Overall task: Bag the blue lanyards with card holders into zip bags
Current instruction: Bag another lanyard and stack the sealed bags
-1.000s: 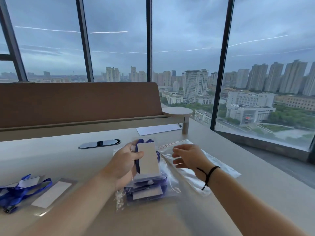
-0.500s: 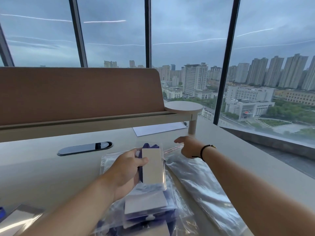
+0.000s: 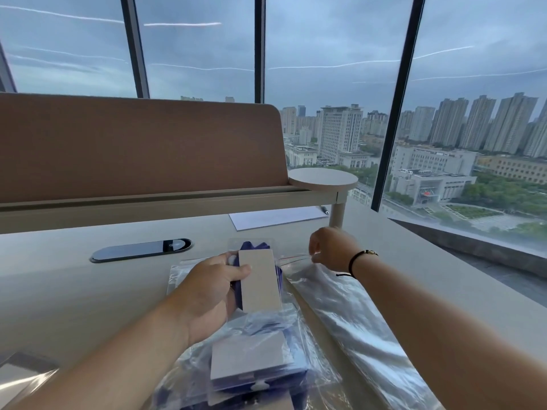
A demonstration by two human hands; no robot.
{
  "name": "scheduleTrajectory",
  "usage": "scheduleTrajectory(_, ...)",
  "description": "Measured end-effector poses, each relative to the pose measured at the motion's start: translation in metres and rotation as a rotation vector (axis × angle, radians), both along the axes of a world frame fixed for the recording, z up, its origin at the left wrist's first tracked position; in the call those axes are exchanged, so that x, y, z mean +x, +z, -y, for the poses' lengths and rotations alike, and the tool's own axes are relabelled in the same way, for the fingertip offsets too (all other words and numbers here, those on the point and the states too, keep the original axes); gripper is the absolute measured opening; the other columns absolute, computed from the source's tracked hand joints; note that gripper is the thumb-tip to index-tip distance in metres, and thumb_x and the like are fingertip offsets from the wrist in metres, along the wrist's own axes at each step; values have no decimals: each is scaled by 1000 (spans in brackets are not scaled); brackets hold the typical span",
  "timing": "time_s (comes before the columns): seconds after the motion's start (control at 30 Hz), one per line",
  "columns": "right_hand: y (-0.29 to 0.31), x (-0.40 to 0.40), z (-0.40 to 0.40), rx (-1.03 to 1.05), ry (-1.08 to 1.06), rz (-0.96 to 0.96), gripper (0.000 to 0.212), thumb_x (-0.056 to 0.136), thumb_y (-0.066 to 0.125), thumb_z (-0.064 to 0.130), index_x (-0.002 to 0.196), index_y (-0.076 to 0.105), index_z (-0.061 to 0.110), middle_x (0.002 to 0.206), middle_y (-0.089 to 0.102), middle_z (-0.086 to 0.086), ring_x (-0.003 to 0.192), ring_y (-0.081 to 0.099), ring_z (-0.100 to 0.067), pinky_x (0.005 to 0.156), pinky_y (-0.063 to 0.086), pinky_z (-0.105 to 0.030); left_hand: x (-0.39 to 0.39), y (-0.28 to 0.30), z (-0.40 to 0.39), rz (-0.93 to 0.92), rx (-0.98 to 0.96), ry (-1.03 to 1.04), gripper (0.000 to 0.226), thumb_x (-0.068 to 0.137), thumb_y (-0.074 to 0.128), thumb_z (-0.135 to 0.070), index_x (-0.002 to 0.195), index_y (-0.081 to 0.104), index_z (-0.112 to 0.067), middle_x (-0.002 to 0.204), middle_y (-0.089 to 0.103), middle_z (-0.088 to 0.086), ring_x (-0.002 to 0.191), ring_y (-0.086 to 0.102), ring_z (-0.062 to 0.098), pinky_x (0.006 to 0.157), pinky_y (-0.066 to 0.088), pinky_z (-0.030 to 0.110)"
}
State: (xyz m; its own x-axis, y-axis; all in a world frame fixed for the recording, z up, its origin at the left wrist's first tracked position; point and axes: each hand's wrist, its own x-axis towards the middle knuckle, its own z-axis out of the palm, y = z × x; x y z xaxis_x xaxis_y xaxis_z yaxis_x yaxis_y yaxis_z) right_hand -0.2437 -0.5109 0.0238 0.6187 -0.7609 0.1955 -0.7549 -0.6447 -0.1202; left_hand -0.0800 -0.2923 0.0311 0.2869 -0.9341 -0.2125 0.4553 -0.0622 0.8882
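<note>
My left hand [image 3: 211,287] grips a card holder [image 3: 260,281] with its folded blue lanyard [image 3: 251,247] bunched behind it, held just above the table. My right hand [image 3: 333,250] pinches the top edge of an empty clear zip bag [image 3: 349,309] that lies flat to the right of the card holder. Below the left hand sits a pile of bagged lanyards [image 3: 251,365] with card holders showing through the plastic. Another clear bag [image 3: 177,273] lies under the left hand.
A dark oval cable cover [image 3: 139,250] is set into the beige table [image 3: 74,291] at the left. A white paper sheet [image 3: 275,217] and a pen [image 3: 325,210] lie under the raised shelf with a round end [image 3: 322,179]. Windows stand behind and to the right.
My right hand has reached forward from near the card holder to the far edge of the empty zip bag and pinched it. The view has tilted; the left hand keeps holding the card holder.
</note>
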Motion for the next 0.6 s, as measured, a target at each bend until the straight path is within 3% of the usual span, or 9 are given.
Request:
scheduleTrajectory(0.2,8,-8,-3,-68,-14,-25,10,84,73,35,83,65,28,90,67,6,84,63,-18,77,55,-36,-3,8,-6,13,-26,-3,32,99,43,3,126,60,-2,119,69,25,116,63,40,98,50,52)
scheduleTrajectory(0.43,31,-16,-15,-173,32,-121,20,91,65,41,89,70,22,92,70,1,83,64,-22,75,54,-33,-7,19,-14,29,-39,1,29,100,43,2,122,61,-2,117,70,25,113,64,40,84,56,46)
scheduleTrajectory(0.6,33,-19,-21,-246,111,-118,21,97,54,29,92,73,25,98,70,6,83,65,-21,74,55,-35,-6,20,-16,32,-39,11,29,100,43,2,123,61,-2,119,68,27,117,62,43,93,53,52)
